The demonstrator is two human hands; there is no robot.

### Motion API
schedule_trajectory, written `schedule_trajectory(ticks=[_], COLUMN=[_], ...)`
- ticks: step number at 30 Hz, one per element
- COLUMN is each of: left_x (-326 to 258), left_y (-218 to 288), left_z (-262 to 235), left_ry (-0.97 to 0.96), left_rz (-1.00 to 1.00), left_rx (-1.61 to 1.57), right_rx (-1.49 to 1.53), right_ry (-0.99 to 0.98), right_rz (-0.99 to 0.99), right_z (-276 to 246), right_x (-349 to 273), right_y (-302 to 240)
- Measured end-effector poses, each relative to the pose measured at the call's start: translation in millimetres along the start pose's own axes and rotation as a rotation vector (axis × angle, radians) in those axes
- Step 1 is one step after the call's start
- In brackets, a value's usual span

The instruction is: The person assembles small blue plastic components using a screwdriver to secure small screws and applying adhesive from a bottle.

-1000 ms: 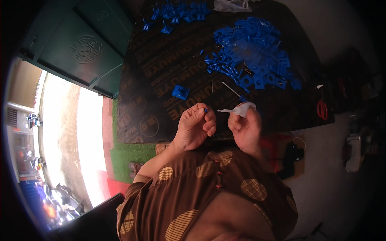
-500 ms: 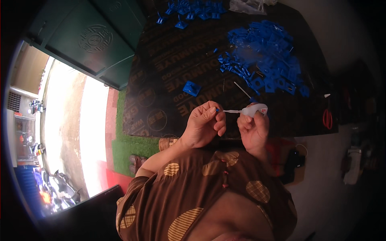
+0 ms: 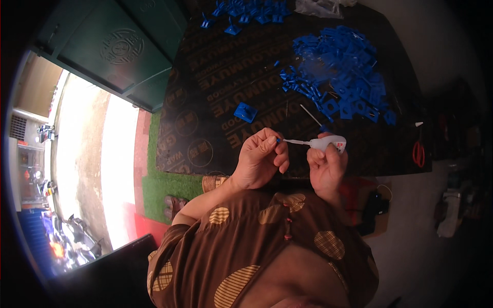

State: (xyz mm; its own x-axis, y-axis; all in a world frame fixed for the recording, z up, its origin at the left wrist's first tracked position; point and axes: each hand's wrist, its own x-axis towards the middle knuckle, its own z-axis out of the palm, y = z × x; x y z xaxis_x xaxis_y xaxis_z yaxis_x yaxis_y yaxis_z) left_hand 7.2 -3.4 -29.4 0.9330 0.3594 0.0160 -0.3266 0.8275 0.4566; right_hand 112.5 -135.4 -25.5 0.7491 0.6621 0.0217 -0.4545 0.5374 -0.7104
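My left hand (image 3: 259, 156) pinches a small blue plastic piece (image 3: 278, 140) between thumb and forefinger, and most of it is hidden by the fingers. In my right hand (image 3: 328, 169) is a white glue bottle (image 3: 319, 144) with a long thin nozzle (image 3: 297, 141). The bottle lies on its side, its nozzle pointing left with the tip right by the blue piece; whether they touch I cannot tell. Just beyond my hands a blue square plate (image 3: 245, 112) with a raised part lies on the table. A screwdriver (image 3: 311, 115) with a metal shaft rests behind the bottle.
The dark printed board table (image 3: 205, 138) carries a large heap of blue plastic parts (image 3: 354, 72) at the right. More blue pieces (image 3: 246, 11) stand at the far edge, beside a clear plastic bag (image 3: 318, 7). Red-handled scissors (image 3: 418, 153) lie near the right edge.
My right hand has shifted slightly right with the glue bottle, and the bottle has turned a little. My left hand holds nearly still.
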Motion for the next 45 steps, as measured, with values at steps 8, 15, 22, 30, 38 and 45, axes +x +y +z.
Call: schedule_trajectory(ticks=[8, 15, 22, 30, 38, 45], left_x=[-0.2, -0.3, -0.1, -0.6, -0.3, 0.2], left_y=[-0.9, 0.0, 0.0, -0.4, -0.3, -0.3], left_z=[0.2, 1.3, 0.9, 1.5, 2.2, 1.8], left_ry=[0.006, 0.002, 0.001, 0.012, 0.012, 0.025], left_rz=[0.009, 0.004, 0.003, 0.007, 0.013, 0.011], left_rx=[0.008, 0.002, -0.002, 0.004, 0.0, 0.002], right_rx=[-0.114, -0.158, -0.222, -0.223, -0.291, -0.412], right_ry=[0.0, 0.016, -0.012, -0.027, 0.017, 0.058], right_rz=[-0.11, -0.156, -0.203, -0.21, -0.247, -0.327], right_z=[0.6, 0.6, -0.8, -3.6, 1.2, -0.9], right_x=[-0.2, -1.3, -1.6, -2.3, -4.4, -6.0], right_y=[5.0, 6.3, 6.5, 6.9, 5.3, 6.6])
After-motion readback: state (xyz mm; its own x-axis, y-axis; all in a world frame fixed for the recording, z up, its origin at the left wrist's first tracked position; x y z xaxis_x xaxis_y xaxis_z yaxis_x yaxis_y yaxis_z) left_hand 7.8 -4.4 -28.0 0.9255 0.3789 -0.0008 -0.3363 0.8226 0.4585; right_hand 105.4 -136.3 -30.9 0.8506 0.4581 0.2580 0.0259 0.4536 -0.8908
